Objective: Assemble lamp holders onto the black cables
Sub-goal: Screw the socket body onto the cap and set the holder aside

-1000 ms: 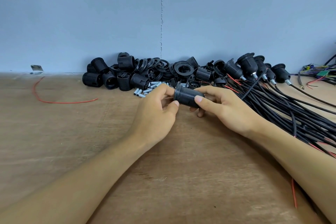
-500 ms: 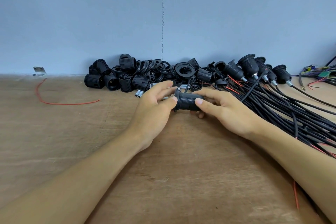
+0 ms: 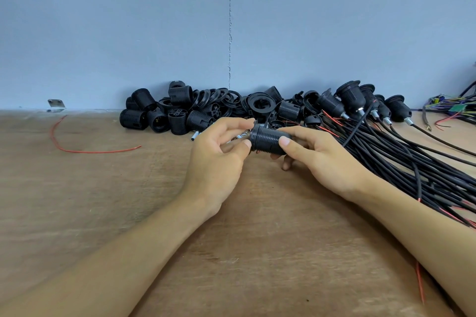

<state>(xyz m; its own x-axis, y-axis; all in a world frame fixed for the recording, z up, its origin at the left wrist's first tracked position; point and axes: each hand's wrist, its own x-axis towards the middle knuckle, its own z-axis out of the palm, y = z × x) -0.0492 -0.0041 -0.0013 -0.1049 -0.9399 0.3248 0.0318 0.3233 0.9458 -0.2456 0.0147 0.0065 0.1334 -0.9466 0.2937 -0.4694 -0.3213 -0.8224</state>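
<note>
Stretching from the near edge back to a blue wall, the wooden table [image 3: 77,213] carries everything in view. A thick bundle of black cables [image 3: 412,162] fans along its right side, running from the near right edge toward the far edge, where several cables end in fitted holders [image 3: 353,100] whose wide mouths face up and away. Left of those, a loose pile of black holder parts [image 3: 206,110], threaded barrels and rings lying at all angles, sits along the middle of the far edge against the wall. Both forearms reach in from the near edge. The left hand [image 3: 216,159] and right hand [image 3: 324,159] meet above the table just in front of the pile, holding one lamp holder [image 3: 268,140] between them. Its long axis lies nearly level and runs left to right, the flanged collar end pointing toward the left hand. The left thumb and forefinger pinch that collar end; the right thumb presses the ribbed barrel while the other fingers curl beneath it. A thin red wire [image 3: 85,150] curves near the far left edge, and a small metal tube [image 3: 195,134] lies at the foot of the pile.
</note>
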